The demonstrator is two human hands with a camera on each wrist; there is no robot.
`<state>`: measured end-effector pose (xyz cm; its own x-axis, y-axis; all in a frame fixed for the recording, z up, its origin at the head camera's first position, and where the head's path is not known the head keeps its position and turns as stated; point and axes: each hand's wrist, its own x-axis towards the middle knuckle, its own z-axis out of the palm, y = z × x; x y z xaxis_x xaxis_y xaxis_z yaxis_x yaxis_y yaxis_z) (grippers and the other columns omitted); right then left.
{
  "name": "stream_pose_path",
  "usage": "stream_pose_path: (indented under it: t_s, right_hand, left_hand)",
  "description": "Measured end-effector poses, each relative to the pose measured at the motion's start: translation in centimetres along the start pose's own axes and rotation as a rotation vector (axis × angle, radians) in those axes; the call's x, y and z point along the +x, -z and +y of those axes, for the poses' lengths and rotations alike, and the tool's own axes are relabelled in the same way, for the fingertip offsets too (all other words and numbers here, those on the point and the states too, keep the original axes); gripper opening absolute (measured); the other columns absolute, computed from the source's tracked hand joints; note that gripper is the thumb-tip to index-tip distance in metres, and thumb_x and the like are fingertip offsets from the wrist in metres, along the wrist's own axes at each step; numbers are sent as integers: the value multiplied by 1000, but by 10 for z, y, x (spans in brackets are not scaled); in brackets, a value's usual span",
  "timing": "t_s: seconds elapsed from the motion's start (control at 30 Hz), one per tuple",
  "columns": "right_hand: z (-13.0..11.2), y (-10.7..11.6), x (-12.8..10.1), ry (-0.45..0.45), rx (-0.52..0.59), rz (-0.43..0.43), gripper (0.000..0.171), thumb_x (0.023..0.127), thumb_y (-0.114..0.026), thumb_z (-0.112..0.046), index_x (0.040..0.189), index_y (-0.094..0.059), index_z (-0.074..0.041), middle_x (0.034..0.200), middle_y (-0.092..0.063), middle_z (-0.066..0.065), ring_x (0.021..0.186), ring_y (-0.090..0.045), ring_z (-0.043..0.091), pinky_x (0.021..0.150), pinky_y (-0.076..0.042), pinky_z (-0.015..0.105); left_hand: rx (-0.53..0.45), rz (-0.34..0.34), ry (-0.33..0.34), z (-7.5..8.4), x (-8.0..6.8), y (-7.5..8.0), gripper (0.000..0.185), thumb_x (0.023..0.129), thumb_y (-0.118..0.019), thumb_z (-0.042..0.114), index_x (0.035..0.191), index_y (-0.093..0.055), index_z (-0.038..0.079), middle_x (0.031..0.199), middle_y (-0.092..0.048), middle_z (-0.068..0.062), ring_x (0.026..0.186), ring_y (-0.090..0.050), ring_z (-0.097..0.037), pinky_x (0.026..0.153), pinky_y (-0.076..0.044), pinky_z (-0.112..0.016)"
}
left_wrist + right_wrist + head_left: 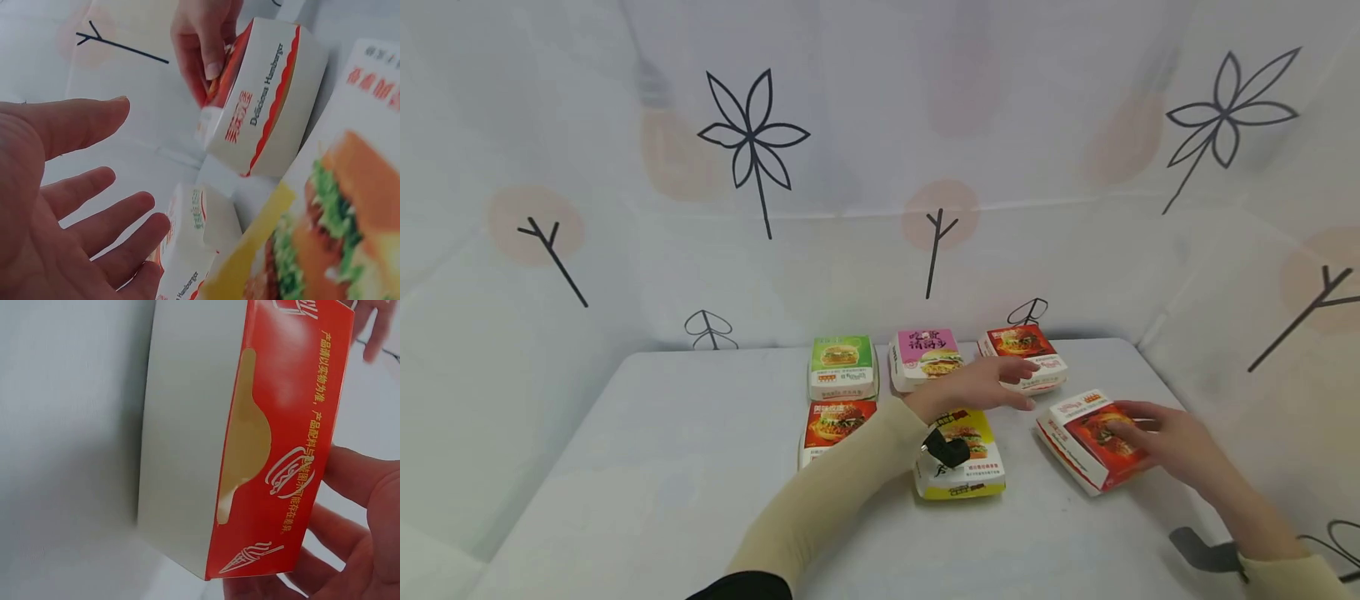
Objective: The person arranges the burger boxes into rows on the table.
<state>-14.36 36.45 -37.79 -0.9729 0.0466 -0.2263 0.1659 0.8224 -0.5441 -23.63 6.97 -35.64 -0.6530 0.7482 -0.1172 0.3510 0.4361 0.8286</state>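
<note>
Red-and-white cardboard burger box (1096,439) sits at the near right of the white table (662,467), angled, well apart from the other boxes.

Right hand (1172,442): fingers wrapped over the box's right side, thumb seen against its edge in the left wrist view. Gripping it; wrist view shows the box tipped up off flat.

Left hand (981,385): fingers straight and spread, palm empty, hovering above the yellow burger box (964,458) and near the far red burger box (1026,354). Can't tell if it touches either.

Handling, my read: thin paperboard, light, likely hollow or near it. Walls will flex and crush under a hard squeeze; glossy print could be a bit slippery. Best taken across two opposite side walls near the corners, where the folds stiffen it, not on the lid centre.

Others: green burger box (842,367), pink burger box (927,357), another red burger box (835,427) on the left.
</note>
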Motion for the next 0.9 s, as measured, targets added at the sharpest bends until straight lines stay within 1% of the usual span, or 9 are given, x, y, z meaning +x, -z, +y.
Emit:
stream_pose_path:
  t_s: [0.17,0.3,0.43,0.57,0.67,0.77,0.9]
  right_hand:
    - [-11,-10,-3,20,10,17,85,92,-62,-57,139,-44,11,128,-49,40,110,-50,52,72,-58,41]
    - [-16,-14,-4,30,-2,24,84,92,-61,-58,139,-46,10,127,-50,40,109,-51,51,71,-58,39]
    - [-18,-15,-5,24,-24,31,85,92,-60,-59,138,-46,11,127,-50,41,110,-51,52,72,-58,40]
    - [-20,-15,-6,17,-33,37,86,92,-60,-60,138,-46,11,127,-49,42,111,-49,54,72,-58,41]
    - [-21,-15,-6,7,-30,38,87,91,-60,-61,138,-46,11,127,-49,42,112,-49,54,73,-59,42]
    - [-21,-16,-6,6,-24,39,87,91,-59,-62,138,-46,10,128,-49,41,112,-49,54,73,-58,43]
    - [-20,-17,-7,35,-30,55,81,94,-58,-59,137,-48,10,127,-51,39,111,-50,52,73,-58,43]
  left_hand:
    - [-31,-89,-31,6,-5,-6,58,93,-72,26,146,-50,21,140,-57,7,124,-53,-4,97,-44,-21]
    - [-60,-149,-62,6,-10,-9,56,94,-70,22,147,-49,21,139,-57,7,120,-55,-3,94,-45,-19]
    - [-67,-164,-66,8,-12,-12,57,95,-70,20,147,-48,19,136,-60,7,114,-58,-2,93,-45,-19]
    - [-66,-168,-52,9,-13,-14,57,94,-70,20,147,-49,19,134,-61,7,112,-59,-1,92,-46,-18]
    - [-53,-180,-39,11,-14,-15,57,94,-70,19,147,-49,19,135,-61,6,113,-58,-2,93,-45,-18]
    - [-27,-195,-42,13,-15,-15,57,94,-69,19,147,-49,18,137,-60,5,117,-57,-4,96,-44,-19]
    - [3,-199,-49,14,-17,-14,58,94,-69,21,147,-48,18,138,-59,5,121,-54,-5,99,-41,-20]
